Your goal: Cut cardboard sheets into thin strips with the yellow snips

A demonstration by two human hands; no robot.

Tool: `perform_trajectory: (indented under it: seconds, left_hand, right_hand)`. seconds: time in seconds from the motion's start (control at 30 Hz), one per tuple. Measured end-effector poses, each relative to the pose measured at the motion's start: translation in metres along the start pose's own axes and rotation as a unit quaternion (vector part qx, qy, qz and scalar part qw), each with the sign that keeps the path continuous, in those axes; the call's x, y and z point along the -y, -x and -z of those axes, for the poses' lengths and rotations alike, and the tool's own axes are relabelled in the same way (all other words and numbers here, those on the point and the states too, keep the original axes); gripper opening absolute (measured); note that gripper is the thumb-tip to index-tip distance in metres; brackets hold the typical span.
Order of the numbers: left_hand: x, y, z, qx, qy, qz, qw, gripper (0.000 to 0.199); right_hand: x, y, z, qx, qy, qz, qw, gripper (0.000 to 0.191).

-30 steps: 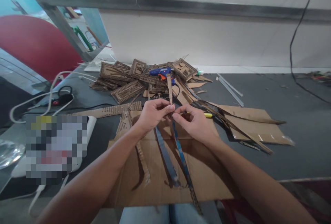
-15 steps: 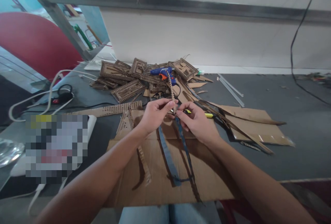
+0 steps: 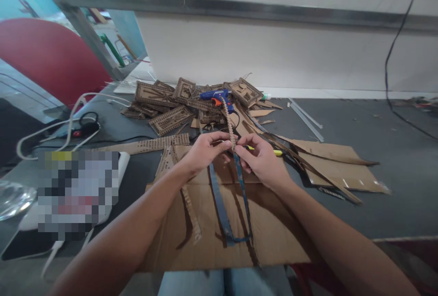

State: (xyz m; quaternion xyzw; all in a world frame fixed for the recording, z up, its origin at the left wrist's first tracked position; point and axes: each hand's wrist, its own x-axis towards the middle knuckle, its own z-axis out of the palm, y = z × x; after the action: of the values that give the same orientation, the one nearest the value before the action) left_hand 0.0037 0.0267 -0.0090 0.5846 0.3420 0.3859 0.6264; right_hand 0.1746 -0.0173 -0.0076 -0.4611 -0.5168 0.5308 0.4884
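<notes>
"One flat brown cardboard sheet (image 3: 185, 255) lay nearest. Remotely, what worried you?"

"My left hand (image 3: 205, 152) and right hand (image 3: 258, 157), close together, pinched a narrow ridged tan cardboard strip (image 3: 228, 118) above it; over-tugging could have torn it, or swinging snagged the blue-and-orange plastic glue gun (image 3: 212, 94) beyond."

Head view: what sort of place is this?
Likely a small craft workspace, judging by the blue glue gun, the pile of framed cardboard panels on the dark tabletop, and the narrow corrugated strip in hand-held work.
</notes>
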Motion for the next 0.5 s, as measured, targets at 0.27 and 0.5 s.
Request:
perform_trajectory:
  seconds: [0.27, 0.5]
  left_hand:
    - [0.003, 0.000, 0.005, 0.036, 0.021, 0.047, 0.998, 0.045]
    - [0.000, 0.001, 0.004, 0.040, 0.025, 0.051, 0.998, 0.040]
  right_hand:
    - [-0.003, -0.004, 0.010, -0.038, -0.102, 0.140, 0.984, 0.018]
    - [0.005, -0.002, 0.011, -0.019, -0.149, 0.113, 0.982, 0.025]
